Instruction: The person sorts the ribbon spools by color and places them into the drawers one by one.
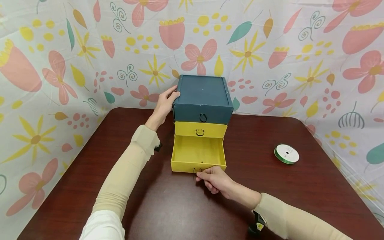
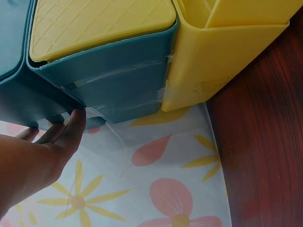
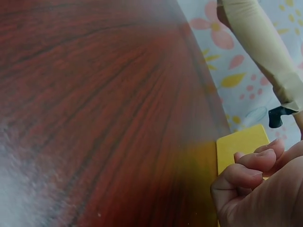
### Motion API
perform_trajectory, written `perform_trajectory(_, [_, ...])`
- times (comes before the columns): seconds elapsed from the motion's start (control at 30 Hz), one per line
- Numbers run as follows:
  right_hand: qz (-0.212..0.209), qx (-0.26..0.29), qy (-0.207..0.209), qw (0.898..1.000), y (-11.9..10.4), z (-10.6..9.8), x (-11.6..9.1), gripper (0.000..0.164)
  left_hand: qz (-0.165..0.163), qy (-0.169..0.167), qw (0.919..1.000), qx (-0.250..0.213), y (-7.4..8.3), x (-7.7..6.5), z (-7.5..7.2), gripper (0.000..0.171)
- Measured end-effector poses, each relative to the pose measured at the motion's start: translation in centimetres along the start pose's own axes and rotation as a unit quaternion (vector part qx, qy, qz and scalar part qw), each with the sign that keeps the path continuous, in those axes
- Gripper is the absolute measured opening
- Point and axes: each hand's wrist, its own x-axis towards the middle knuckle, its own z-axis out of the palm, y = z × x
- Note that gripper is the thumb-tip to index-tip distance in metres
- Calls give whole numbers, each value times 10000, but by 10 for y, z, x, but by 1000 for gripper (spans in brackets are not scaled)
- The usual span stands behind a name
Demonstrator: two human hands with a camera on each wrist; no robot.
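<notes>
A stacked drawer unit (image 1: 202,90) has a dark blue top section over two yellow drawers. Its bottom yellow drawer (image 1: 198,150) is pulled out, with the yellow floor showing. At the drawer's front, my right hand (image 1: 216,180) pinches the thin dark ring handle (image 1: 195,171); the right wrist view shows curled fingers (image 3: 253,165) before the yellow front. My left hand (image 1: 164,103) rests against the unit's upper left side, thumb at the top edge. Seen from the left wrist, its extended fingers (image 2: 71,130) touch the blue wall. The middle yellow drawer (image 1: 199,129) is closed.
A spool of green ribbon (image 1: 286,154) with a white face lies on the dark wooden table (image 1: 255,193), right of the unit. Patterned floral cloth (image 1: 270,40) hangs behind the table and along its sides. Clear tape (image 2: 128,68) runs across the unit's side.
</notes>
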Motion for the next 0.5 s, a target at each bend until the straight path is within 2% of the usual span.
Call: perform_trajectory(0.5, [54, 45, -53, 10000, 8, 5, -10, 35, -24, -29, 10000, 17, 1, 1, -1, 53])
